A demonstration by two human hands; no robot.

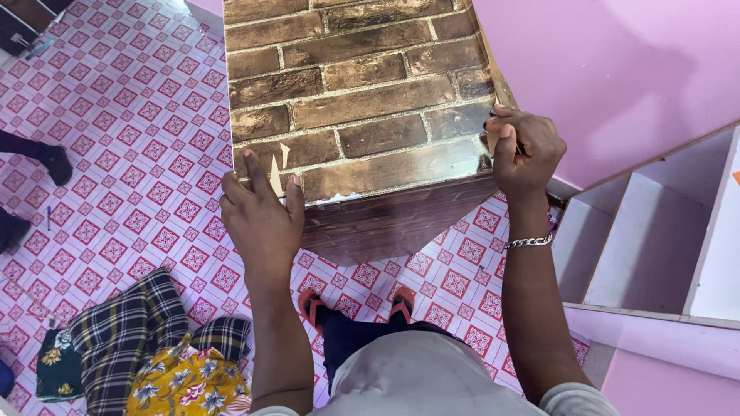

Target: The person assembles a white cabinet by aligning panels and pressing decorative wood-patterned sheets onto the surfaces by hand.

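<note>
A tall box-shaped piece of furniture (362, 100) stands in front of me, its top covered in brown brick-pattern film. My left hand (260, 216) lies flat on the near left corner of that film, next to a few small tears showing pale material. My right hand (526, 150) grips the near right corner, fingers curled over the edge of the film. The front face below is dark wood grain.
A pink wall (632, 69) rises on the right, with pink-and-white shelving (647, 246) below it. The floor (131, 131) has pink diamond tiles. A pile of checked and flowered cloth (154, 354) lies at lower left. Another person's dark shoe (55, 163) shows at the left edge.
</note>
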